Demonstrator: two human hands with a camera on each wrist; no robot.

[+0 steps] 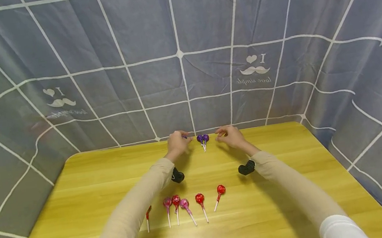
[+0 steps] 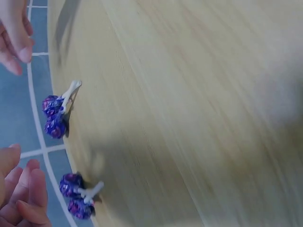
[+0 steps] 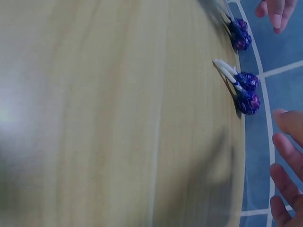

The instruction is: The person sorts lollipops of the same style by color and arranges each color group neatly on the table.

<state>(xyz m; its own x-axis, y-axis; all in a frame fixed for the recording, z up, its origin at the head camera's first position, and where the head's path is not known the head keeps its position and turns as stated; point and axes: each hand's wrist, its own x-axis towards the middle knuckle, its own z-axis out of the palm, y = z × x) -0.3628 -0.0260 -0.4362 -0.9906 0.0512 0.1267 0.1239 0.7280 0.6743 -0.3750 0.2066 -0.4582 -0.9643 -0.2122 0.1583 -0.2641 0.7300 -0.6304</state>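
At the table's far edge, a pair of purple-wrapped lollipops [image 1: 203,138] lies between my two hands, heads side by side and white sticks toward me. My left hand [image 1: 178,142] hovers left of them, its fingers loosely bent and holding nothing. A second purple pair [image 2: 78,196] lies close beside that hand in the left wrist view; in the head view the hand mostly hides it. To the right of the first pair is my right hand [image 1: 230,136], with fingers spread and apart from the lollipops [image 3: 248,94] in the right wrist view.
Nearer me on the wooden table [image 1: 92,196] is a loose row of red lollipops [image 1: 200,199] and pink lollipops [image 1: 185,203]. The left sleeve partly covers one red lollipop [image 1: 148,212]. A grey curtain with white lines [image 1: 157,83] hangs behind the far edge.
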